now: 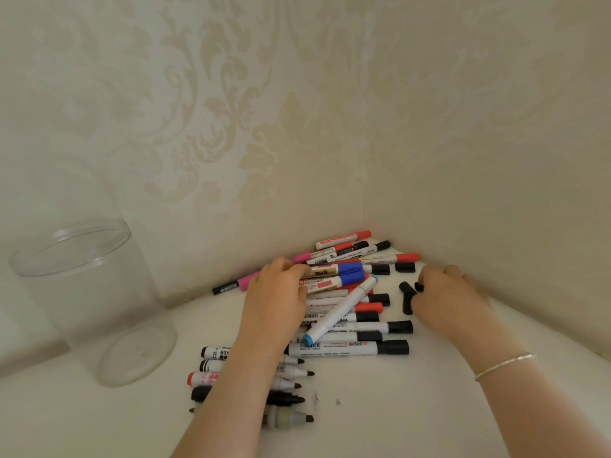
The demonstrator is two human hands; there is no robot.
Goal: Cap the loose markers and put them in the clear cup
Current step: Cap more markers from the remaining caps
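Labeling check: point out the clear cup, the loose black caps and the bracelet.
clear cup [99, 292]: head view, on its side wall.
loose black caps [405, 267]: head view, middle of the far cap.
bracelet [504, 365]: head view, chain across the wrist.

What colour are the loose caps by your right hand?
Black. The loose caps lie on the white table beside the right hand, clearest in the head view.
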